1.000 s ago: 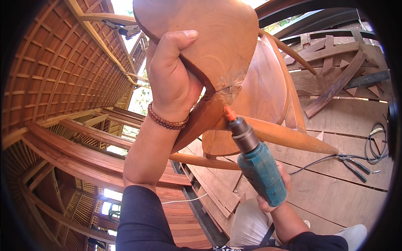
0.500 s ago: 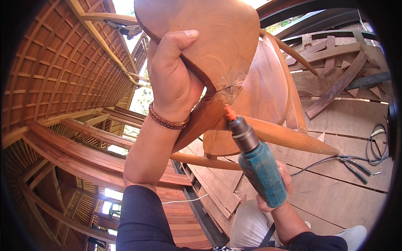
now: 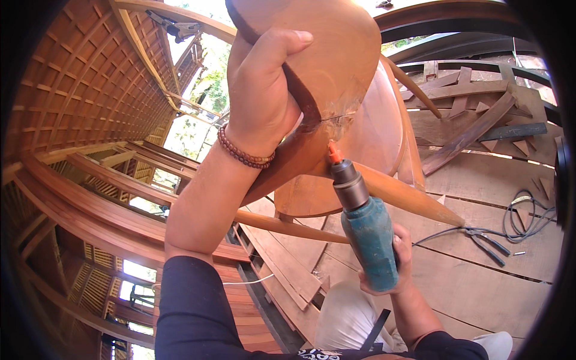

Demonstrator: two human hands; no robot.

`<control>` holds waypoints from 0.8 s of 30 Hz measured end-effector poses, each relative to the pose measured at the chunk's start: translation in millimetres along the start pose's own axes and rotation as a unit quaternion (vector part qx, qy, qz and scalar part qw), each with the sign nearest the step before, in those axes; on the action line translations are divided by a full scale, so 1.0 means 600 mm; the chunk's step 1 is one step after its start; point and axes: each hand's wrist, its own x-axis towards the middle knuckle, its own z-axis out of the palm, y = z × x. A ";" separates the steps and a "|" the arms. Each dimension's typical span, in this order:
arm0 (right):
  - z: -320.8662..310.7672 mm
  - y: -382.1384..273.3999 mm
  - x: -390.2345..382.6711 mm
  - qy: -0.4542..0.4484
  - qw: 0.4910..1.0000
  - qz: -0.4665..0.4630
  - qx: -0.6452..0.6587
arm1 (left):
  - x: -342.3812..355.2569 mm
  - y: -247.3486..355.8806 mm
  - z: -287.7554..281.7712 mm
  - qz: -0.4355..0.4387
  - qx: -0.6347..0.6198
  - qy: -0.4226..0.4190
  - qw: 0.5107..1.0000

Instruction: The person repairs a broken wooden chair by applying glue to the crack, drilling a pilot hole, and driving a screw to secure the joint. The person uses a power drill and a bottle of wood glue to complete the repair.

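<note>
My left hand (image 3: pixel 264 90), wearing a beaded bracelet (image 3: pixel 243 150), grips a wooden chair (image 3: pixel 330 54) by the edge of its broad, curved upper panel, with the thumb on the panel's face. A rough, cracked patch (image 3: pixel 338 125) marks the joint where the panel meets a narrower piece. My right hand (image 3: pixel 401 258) is closed round the rear of a teal power drill (image 3: pixel 372 240). Its dark nose carries an orange tip (image 3: pixel 333 151), which points at the wood just below the crack; whether it touches, I cannot tell. The drill covers part of the chair's lower rails.
Pliers (image 3: pixel 489 245) and a coiled black cable (image 3: pixel 525 216) lie on the plank floor (image 3: pixel 480 276) at the right. Behind them are scattered wood offcuts (image 3: pixel 471 132). A wooden roof frame (image 3: pixel 78 90) fills the left, and loose boards (image 3: pixel 282 264) lie beside my knee.
The view has shifted slightly, so the floor items sit further left and lower in it. Both hands keep their hold, and the drill tip stays beside the cracked joint.
</note>
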 end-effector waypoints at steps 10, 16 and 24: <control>-0.045 0.002 0.023 -0.064 0.995 -0.050 -0.054 | -0.001 0.006 0.002 -0.010 -0.033 0.004 0.999; -0.044 -0.007 0.009 -0.071 0.984 -0.061 -0.148 | 0.000 0.004 0.008 0.011 -0.030 0.007 0.999; -0.035 -0.014 -0.001 -0.051 0.973 -0.080 -0.209 | 0.001 0.003 -0.003 0.005 -0.031 -0.011 0.999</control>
